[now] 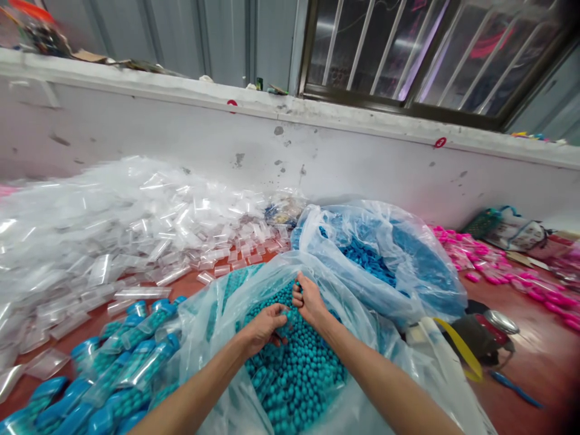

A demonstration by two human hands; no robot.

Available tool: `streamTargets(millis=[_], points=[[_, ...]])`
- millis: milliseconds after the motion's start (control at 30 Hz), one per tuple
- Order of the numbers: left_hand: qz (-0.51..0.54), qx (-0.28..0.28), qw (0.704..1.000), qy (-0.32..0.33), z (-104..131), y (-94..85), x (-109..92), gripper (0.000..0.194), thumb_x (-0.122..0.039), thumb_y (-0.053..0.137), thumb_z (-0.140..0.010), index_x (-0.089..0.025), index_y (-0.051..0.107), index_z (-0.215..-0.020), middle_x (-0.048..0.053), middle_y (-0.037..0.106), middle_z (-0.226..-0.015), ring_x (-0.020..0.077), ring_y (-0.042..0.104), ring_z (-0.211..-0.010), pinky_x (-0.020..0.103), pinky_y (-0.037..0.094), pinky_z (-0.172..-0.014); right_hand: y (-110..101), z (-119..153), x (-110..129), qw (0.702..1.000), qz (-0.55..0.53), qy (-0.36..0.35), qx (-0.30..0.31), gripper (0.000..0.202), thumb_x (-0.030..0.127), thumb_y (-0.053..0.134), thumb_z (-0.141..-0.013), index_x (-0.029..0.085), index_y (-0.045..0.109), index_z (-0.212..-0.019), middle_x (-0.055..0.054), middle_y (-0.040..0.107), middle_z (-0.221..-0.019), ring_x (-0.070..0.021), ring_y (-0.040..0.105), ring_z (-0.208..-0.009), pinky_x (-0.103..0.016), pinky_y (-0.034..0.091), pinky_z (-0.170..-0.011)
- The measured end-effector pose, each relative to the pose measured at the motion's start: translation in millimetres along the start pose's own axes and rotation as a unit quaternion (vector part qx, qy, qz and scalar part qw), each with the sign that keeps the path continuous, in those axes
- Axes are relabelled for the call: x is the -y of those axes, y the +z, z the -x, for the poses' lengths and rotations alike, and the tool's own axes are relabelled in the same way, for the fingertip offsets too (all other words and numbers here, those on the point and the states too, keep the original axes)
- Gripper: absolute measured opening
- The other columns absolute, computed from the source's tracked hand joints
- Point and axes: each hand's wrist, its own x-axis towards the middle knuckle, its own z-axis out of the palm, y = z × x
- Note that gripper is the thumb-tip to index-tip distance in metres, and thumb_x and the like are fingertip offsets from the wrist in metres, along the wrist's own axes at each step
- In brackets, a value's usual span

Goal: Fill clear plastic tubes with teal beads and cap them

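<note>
A clear plastic bag stands open in front of me, filled with small round teal beads. Over the beads, my left hand is closed around a clear plastic tube, mostly hidden by the fingers. My right hand is just beyond it to the right, its fingers curled in, with a bit of teal showing between thumb and fingers; they appear to be beads. Filled tubes with blue caps are piled to the left of the bag.
A large heap of clear tubes covers the floor at left. Behind the bead bag is another bag with blue caps. Pink pieces lie at right, near a dark device with a yellow strap. A white wall runs behind.
</note>
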Motion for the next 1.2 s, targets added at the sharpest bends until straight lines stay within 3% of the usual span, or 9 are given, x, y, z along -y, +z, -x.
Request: streamTargets(millis=[100, 233, 333, 400, 567, 667, 800, 1000, 1200], points=[[0.053, 0.033, 0.998, 0.013, 3, -4.2, -2, 0.047, -0.042, 0.063, -0.066, -0.019, 0.041, -0.101, -0.002, 0.059, -0.07, 0.0088, 0.055, -0.045, 0.018, 0.034, -0.04, -14, 1, 2, 0.996, 0.088, -0.011, -0.002, 0.034, 0.054, 0.042, -0.077, 0.022, 0.034, -0.068, 0.011, 0.03, -0.047, -0.0038, 0.017, -0.032, -0.017, 0.013, -0.033], [0.093, 0.018, 0.995, 0.019, 10, -16.3, -8, 0.05, -0.038, 0.063, -0.069, -0.021, 0.038, -0.108, -0.002, 0.059, -0.068, 0.0086, 0.055, -0.046, 0.018, 0.035, -0.041, -47, 18, 5, 0.968, 0.239, -0.043, 0.063, 0.023, 0.029, 0.06, -0.067, 0.018, 0.044, -0.055, 0.008, 0.04, -0.046, -0.0055, 0.032, -0.041, -0.019, 0.022, -0.041], [0.079, -0.019, 0.996, 0.023, 17, -26.5, -10, 0.044, -0.039, 0.062, -0.069, -0.021, 0.04, -0.102, -0.004, 0.057, -0.066, 0.0075, 0.053, -0.044, 0.016, 0.031, -0.038, -70, 34, 13, 0.841, 0.504, -0.081, 0.181, 0.017, 0.015, 0.059, -0.065, 0.016, 0.051, -0.05, 0.006, 0.046, -0.047, -0.0082, 0.04, -0.049, -0.021, 0.028, -0.049], [0.073, -0.037, 0.996, 0.036, 19, -30.5, -9, 0.045, -0.041, 0.062, -0.068, -0.021, 0.04, -0.102, -0.004, 0.057, -0.067, 0.0076, 0.054, -0.045, 0.015, 0.03, -0.036, -75, 39, 18, 0.735, 0.641, -0.112, 0.189, 0.019, 0.016, 0.051, -0.074, 0.017, 0.057, -0.056, 0.003, 0.053, -0.053, -0.0109, 0.047, -0.054, -0.023, 0.031, -0.054], [0.032, -0.061, 0.996, 0.054, 16, -24.3, -6, 0.052, -0.044, 0.064, -0.063, -0.019, 0.041, -0.102, -0.003, 0.058, -0.071, 0.0087, 0.055, -0.045, 0.017, 0.029, -0.035, -52, 19, 10, 0.647, 0.747, -0.135, 0.064, 0.016, 0.019, 0.048, -0.081, 0.012, 0.062, -0.086, -0.013, 0.064, -0.092, -0.0232, 0.056, -0.089, -0.031, 0.038, -0.074], [0.006, -0.055, 0.997, 0.052, 13, -18.5, -3, 0.048, -0.044, 0.065, -0.06, -0.018, 0.044, -0.095, -0.004, 0.058, -0.067, 0.0088, 0.053, -0.045, 0.017, 0.029, -0.036, -38, 5, -2, 0.659, 0.738, -0.13, 0.064, 0.017, 0.016, 0.052, -0.077, 0.008, 0.062, -0.088, -0.019, 0.062, -0.096, -0.0283, 0.055, -0.094, -0.036, 0.038, -0.078], [0.008, -0.048, 0.998, 0.045, 12, -18.6, 3, 0.046, -0.044, 0.064, -0.061, -0.019, 0.042, -0.094, -0.003, 0.059, -0.067, 0.0088, 0.054, -0.047, 0.017, 0.03, -0.038, -34, 8, -2, 0.7, 0.694, -0.14, 0.095, 0.021, 0.016, 0.048, -0.079, 0.012, 0.059, -0.097, -0.01, 0.065, -0.091, -0.0191, 0.059, -0.086, -0.027, 0.041, -0.075], [0.017, -0.039, 0.997, 0.065, 11, -15.1, 8, 0.047, -0.045, 0.061, -0.065, -0.019, 0.04, -0.098, -0.002, 0.057, -0.073, 0.0077, 0.053, -0.044, 0.016, 0.031, -0.035, -27, 34, -2, 0.886, 0.378, -0.108, 0.247, 0.028, 0.02, 0.038, -0.082, 0.02, 0.062, -0.096, 0.001, 0.061, -0.067, -0.0117, 0.055, -0.059, -0.022, 0.045, -0.056], [-0.005, -0.064, 0.992, 0.109, 13, -6.8, 9, 0.057, -0.043, 0.061, -0.066, -0.017, 0.037, -0.111, -0.003, 0.055, -0.069, 0.0062, 0.049, -0.042, 0.015, 0.028, -0.033, -14, 49, -9, 0.946, 0.289, -0.061, 0.137, 0.023, 0.024, 0.045, -0.076, 0.017, 0.066, -0.082, 0.0, 0.057, -0.059, -0.0131, 0.054, -0.053, -0.022, 0.044, -0.046]])
